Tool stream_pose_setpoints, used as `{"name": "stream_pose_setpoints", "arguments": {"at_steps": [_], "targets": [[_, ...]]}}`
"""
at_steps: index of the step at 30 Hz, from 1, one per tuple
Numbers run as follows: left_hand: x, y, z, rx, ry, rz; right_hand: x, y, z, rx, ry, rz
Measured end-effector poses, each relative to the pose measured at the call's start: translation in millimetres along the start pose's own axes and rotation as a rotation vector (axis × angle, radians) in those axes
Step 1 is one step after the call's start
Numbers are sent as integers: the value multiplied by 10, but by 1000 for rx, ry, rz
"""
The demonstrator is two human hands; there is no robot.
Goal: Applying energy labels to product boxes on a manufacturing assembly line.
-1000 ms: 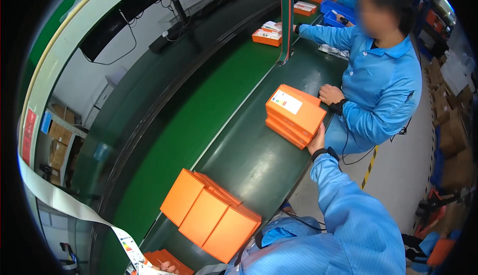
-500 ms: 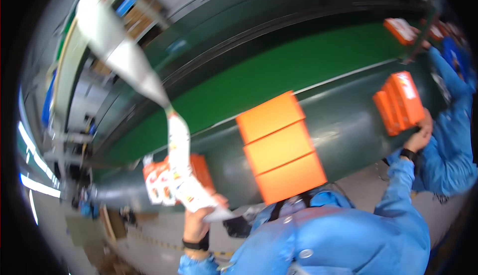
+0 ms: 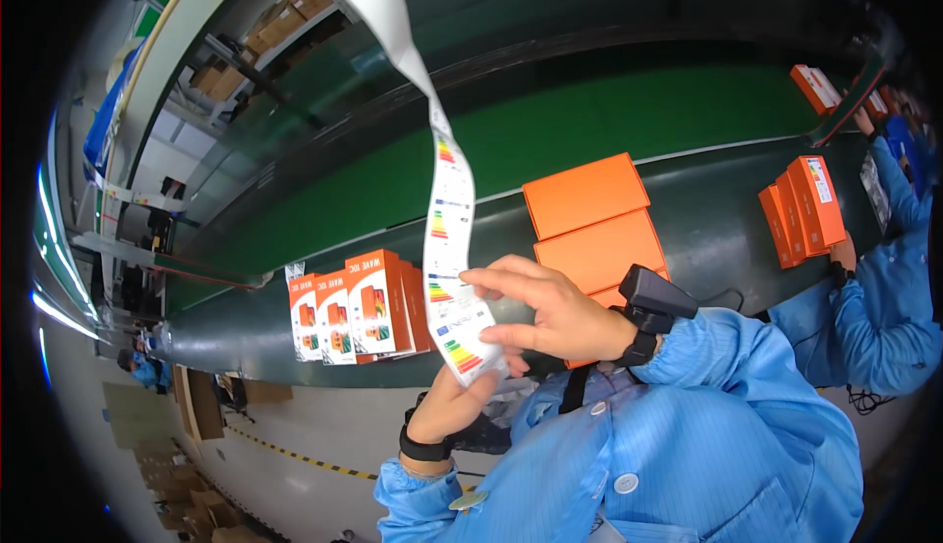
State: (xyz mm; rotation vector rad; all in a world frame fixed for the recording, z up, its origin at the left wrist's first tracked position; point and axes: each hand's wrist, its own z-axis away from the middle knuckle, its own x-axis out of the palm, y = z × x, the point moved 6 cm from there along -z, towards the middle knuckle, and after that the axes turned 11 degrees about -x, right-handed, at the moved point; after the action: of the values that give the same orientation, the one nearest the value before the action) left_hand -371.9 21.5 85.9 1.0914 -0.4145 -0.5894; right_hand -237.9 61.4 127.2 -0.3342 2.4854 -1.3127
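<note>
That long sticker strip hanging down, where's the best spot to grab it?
Near the free bottom end of the label strip, pinching its thin edges from both sides. It hangs flat and floppy; the left hand supports it from below, and the right hand fingers press its front.

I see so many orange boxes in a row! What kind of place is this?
Most likely a factory packing line. A long green conveyor belt runs past workers in blue coats, orange boxes stand beside it, and the person's right hand and left hand hold a strip of labels.
</note>
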Motion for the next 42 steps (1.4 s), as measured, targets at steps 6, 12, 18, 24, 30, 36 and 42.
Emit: {"name": "stream_pose_setpoints", "arguments": {"at_steps": [6,12,18,24,30,36,42], "targets": [[12,-66,-15,79,15,-132,219,252,103,367,26,-536],[62,-65,-48,-78,-49,1186,226,137,120,-128,-114,-25],[118,-208,-131,-189,63,1084,190,30,267,-329,-92,399],[2,-315,-319,-198,1,1132,109,-223,361,-493,-8,459],[-1194,-529,-300,114,550,810,-558,-89,534,15,450,-506],[-1079,-548,-240,39,417,438,-579,431,1015,419,-58,127],[-425,-953,-481,-236,408,-4,-117,747,1018,315,-575,658]]}}
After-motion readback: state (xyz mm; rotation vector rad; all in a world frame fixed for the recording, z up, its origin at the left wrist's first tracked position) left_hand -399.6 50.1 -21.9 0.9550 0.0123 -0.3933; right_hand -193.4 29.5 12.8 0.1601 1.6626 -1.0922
